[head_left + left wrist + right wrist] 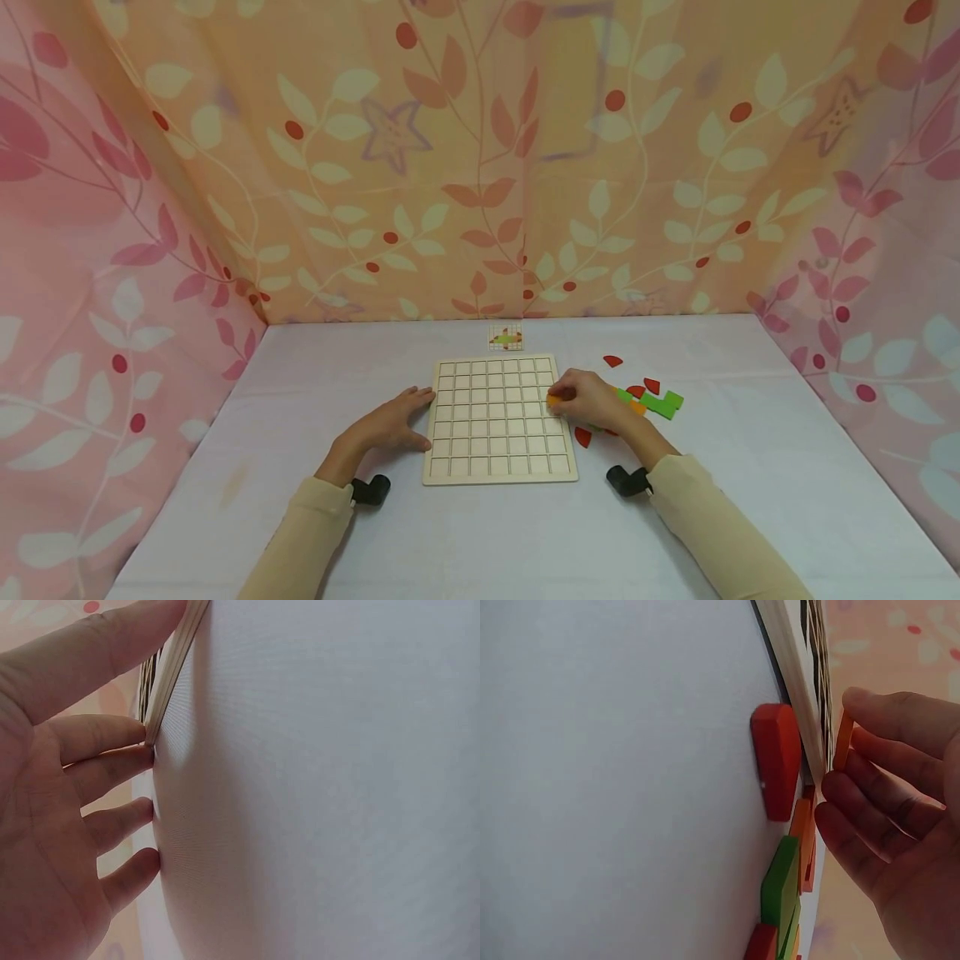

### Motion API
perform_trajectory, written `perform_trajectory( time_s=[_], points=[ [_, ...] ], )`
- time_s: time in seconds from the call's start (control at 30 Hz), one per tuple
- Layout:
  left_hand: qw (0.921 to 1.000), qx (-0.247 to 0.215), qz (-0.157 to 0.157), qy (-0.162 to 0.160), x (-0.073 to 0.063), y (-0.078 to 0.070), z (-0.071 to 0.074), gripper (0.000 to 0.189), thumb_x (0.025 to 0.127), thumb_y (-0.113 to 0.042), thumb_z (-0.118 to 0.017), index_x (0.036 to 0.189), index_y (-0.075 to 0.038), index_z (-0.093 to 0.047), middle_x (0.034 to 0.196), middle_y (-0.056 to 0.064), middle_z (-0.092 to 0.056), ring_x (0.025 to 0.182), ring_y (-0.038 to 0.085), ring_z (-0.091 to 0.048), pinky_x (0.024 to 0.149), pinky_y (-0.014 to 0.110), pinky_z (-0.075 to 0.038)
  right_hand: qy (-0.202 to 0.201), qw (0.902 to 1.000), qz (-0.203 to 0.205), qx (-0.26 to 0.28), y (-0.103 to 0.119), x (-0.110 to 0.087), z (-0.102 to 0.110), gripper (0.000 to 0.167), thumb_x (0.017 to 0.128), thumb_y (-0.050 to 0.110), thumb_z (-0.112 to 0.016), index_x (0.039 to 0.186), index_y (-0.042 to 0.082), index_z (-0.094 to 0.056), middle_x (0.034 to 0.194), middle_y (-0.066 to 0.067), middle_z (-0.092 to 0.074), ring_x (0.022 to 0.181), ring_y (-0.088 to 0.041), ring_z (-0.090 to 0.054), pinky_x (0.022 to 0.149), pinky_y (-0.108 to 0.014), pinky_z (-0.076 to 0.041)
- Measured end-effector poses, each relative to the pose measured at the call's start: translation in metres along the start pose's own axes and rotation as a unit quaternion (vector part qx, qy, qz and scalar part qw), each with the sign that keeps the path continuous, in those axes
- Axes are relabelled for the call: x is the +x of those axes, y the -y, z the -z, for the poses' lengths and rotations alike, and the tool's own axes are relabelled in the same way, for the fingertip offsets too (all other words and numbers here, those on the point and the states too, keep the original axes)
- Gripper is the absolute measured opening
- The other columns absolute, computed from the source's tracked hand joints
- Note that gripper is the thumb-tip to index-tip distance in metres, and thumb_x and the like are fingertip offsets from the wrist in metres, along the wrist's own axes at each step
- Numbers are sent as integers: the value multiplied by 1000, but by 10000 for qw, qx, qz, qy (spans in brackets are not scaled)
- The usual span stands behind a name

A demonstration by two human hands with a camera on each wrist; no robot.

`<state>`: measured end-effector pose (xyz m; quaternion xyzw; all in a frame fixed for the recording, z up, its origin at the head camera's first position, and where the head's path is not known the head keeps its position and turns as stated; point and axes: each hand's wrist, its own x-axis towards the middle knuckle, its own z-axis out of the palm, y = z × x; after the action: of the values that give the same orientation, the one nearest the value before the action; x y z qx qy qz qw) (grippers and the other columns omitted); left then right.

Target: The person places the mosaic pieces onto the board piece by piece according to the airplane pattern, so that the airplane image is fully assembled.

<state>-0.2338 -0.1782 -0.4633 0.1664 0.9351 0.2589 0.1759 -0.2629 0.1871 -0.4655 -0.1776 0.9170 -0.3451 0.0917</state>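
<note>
A square wooden board [498, 421] with a grid of recessed cells lies on the table. My left hand [392, 421] rests at its left edge, thumb and fingertips touching the rim, fingers fairly straight; the left wrist view shows the board's edge [174, 671] against them. Over the board's right edge, my right hand [592, 398] pinches an orange puzzle piece [844, 740] between thumb and fingers. Its full outline is hidden. Below that hand in the right wrist view lie a red piece [778, 761] and a green piece [780, 881].
Several red, green and orange pieces lie right of the board, among them a green stepped piece [662, 405] and a red wedge [612, 361]. A small pattern card [506, 337] lies behind the board. Patterned cloth [480, 167] hangs around the white table [337, 350].
</note>
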Motion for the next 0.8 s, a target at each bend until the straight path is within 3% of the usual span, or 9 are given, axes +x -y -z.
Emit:
perform_trajectory(
  time_s=[0.4, 0.63, 0.8],
  points=[
    [10000, -7, 77, -19, 2, 1, 2, 90, 75, -22, -84, 150, -4, -36, 159, 13, -30, 150, 38, -17, 118, 57, -21, 196, 9984, 111, -510, 12, 5, -4, 24, 83, 18, -77, 104, 7, -74, 100, -1, -65, 88, -15, -56, 84, -34, -50],
    [9994, -282, 189, 11, 2, 3, -1, 91, 74, -20, -84, 150, -7, -37, 160, 11, -30, 151, 36, -16, 118, 57, -21, 250, 9959, 118, -856, 14, 4, -8, 23, 83, 17, -77, 103, 7, -75, 98, 0, -64, 87, -14, -55, 86, -35, -50],
    [9997, -114, 197, -10, 1, 3, -3, 90, 74, -22, -85, 150, -8, -38, 160, 10, -31, 151, 35, -17, 118, 56, -22, 214, 9952, 186, -935, 16, 1, -9, 22, 82, 16, -77, 101, 6, -75, 96, 0, -63, 84, -15, -53, 81, -32, -49]
  ],
)
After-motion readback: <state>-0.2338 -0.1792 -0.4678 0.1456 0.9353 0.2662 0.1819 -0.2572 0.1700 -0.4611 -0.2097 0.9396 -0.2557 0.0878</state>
